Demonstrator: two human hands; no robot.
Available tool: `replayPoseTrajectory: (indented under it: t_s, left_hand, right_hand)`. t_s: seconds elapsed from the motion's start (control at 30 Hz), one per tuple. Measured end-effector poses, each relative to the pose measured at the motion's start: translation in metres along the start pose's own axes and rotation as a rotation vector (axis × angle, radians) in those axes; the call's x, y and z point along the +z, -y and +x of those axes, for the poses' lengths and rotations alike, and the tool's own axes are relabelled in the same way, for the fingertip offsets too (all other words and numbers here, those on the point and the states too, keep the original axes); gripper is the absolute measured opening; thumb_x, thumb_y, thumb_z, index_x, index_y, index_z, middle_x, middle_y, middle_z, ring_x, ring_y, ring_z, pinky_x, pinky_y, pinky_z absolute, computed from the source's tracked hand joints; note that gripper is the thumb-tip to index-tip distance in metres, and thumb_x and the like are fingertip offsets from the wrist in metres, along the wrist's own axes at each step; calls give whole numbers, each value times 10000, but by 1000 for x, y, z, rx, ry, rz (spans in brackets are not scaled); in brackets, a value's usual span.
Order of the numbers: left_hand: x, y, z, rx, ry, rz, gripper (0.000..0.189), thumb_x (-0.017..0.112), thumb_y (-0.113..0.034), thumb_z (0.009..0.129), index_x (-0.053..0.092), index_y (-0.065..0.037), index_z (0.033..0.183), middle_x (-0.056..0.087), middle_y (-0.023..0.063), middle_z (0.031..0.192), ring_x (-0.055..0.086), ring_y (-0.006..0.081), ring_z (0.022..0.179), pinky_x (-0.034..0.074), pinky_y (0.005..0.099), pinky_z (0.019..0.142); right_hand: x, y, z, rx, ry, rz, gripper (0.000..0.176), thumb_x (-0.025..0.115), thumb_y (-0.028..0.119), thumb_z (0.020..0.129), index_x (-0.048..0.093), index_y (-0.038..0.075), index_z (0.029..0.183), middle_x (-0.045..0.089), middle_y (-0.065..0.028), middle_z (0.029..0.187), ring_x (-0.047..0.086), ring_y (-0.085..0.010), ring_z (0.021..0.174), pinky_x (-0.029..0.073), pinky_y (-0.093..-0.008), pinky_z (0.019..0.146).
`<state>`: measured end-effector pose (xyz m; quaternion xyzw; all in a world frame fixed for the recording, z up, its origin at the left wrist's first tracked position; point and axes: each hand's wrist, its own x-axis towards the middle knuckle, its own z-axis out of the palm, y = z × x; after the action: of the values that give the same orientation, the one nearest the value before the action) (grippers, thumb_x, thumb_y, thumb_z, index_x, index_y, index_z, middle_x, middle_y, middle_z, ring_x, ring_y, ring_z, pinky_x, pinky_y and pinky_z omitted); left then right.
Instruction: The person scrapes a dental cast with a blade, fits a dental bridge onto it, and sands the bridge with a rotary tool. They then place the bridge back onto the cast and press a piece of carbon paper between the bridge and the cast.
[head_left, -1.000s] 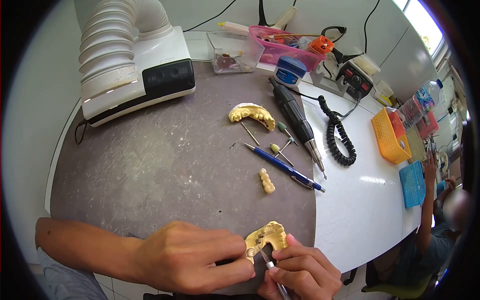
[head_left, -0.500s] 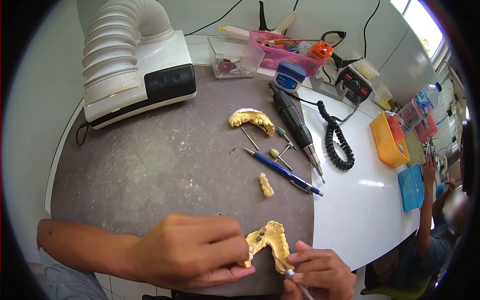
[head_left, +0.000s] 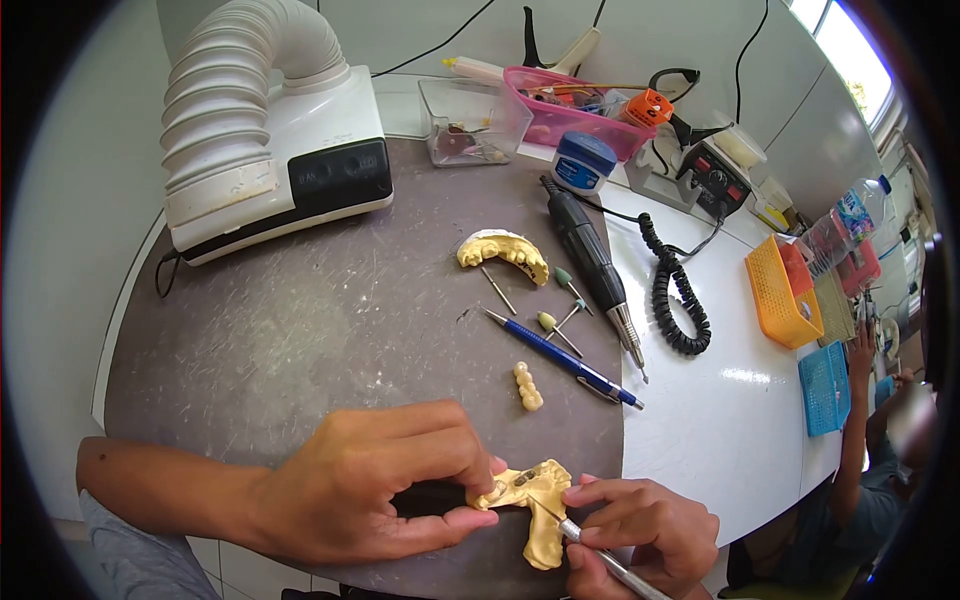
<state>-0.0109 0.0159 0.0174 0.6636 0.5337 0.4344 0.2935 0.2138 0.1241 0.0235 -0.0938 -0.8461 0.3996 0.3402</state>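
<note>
Your left hand (head_left: 385, 485), at the lower centre of the frame, has its grip closed on the left end of the yellow dental cast (head_left: 544, 540), pinched between thumb and fingers. Your right hand (head_left: 655, 528), lower right of centre, has its grip closed around the slim metal tool (head_left: 628, 574), its thin tip over the cast's inner face; you can't tell whether the tip touches. The cast is at the bottom centre, near the front edge of the tabletop (head_left: 240, 390), with dark spots on its upper part.

Just above it lies a tooth-coloured row of crowns (head_left: 527, 386), then the blue pencil (head_left: 565, 358), slanting down to the right. Beyond the pencil are a thin metal pin (head_left: 497, 290), a yellow-green-tipped bur (head_left: 559, 332) and a green-tipped bur (head_left: 572, 288). The second cast (head_left: 503, 248) sits at upper centre, left of the black handpiece (head_left: 590, 250). A blue-lidded jar (head_left: 583, 163) stands near the handpiece's rear end.
</note>
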Motion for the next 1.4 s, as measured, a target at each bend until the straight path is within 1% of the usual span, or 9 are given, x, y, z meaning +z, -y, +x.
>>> replayPoseTrajectory:
  t_s: [0.1, 0.17, 0.3, 0.47, 0.9, 1.3, 1.33, 1.37, 1.4]
  left_hand:
    - [1, -1, -1, 19, 19, 21, 189, 832, -17, 772, 678, 12, 879, 684, 126, 914, 738, 266, 950, 626, 316, 825]
    - [3, -2, -3, 63, 13, 66, 197, 837, -36, 773, 678, 8, 881, 687, 130, 927, 739, 270, 950, 627, 312, 806]
    - [4, -2, -5, 75, 21, 100, 193, 835, -43, 777, 680, 4, 881, 689, 133, 934, 740, 278, 952, 629, 308, 792]
    - [6, 0, -6, 132, 12, 132, 183, 831, -74, 790, 684, -17, 882, 692, 120, 937, 744, 275, 952, 628, 282, 726]
    - [6, 0, -6, 151, 15, 152, 187, 833, -95, 792, 681, -34, 882, 699, 100, 931, 745, 256, 956, 622, 258, 675]
    - [7, 2, -7, 139, 9, 148, 191, 836, -87, 785, 681, -29, 880, 699, 105, 927, 746, 263, 949, 623, 264, 685]
    - [10, 5, -8, 154, -18, 131, 184, 800, -83, 809, 647, -44, 904, 658, 83, 919, 721, 236, 870, 596, 293, 656]
    - [11, 7, -9, 168, -45, 114, 179, 763, -79, 833, 613, -59, 929, 616, 62, 912, 695, 210, 791, 568, 322, 626]
    - [10, 5, -7, 168, -43, 114, 179, 763, -79, 833, 613, -59, 929, 616, 62, 912, 695, 210, 791, 568, 322, 626]
  right_hand:
    - [0, -1, 2, -24, -4, 5, 113, 735, -35, 770, 623, -52, 774, 649, -172, 726, 721, -301, 766, 606, -488, 823]
    - [-2, 0, 5, -56, 13, -58, 116, 738, -46, 762, 622, -56, 756, 643, -163, 714, 716, -307, 760, 610, -495, 820]
    - [1, -2, 1, -35, 11, -20, 115, 742, -62, 755, 628, -59, 767, 643, -156, 720, 712, -308, 757, 608, -493, 830]
    - [1, -1, 2, -13, 33, -13, 118, 751, -69, 757, 635, -61, 778, 644, -154, 737, 713, -304, 775, 606, -479, 852]
    - [1, 0, 1, -15, 41, -56, 124, 762, -55, 764, 640, -59, 786, 644, -148, 745, 717, -308, 807, 610, -448, 836]
    - [-3, -4, 1, -43, 43, -85, 147, 771, -49, 750, 624, -47, 748, 635, -138, 718, 711, -286, 757, 615, -433, 809]
    - [-11, -10, -6, -50, 179, -136, 201, 746, 85, 828, 610, -26, 926, 627, -192, 956, 683, -328, 942, 597, -423, 844]
    - [-15, -14, -10, -57, 315, -187, 324, 721, 219, 906, 595, -5, 1104, 620, -246, 1194, 656, -370, 1127, 579, -413, 880]
    - [-15, -13, -9, -56, 314, -186, 324, 721, 219, 906, 595, -5, 1104, 620, -246, 1194, 656, -370, 1127, 579, -413, 880]
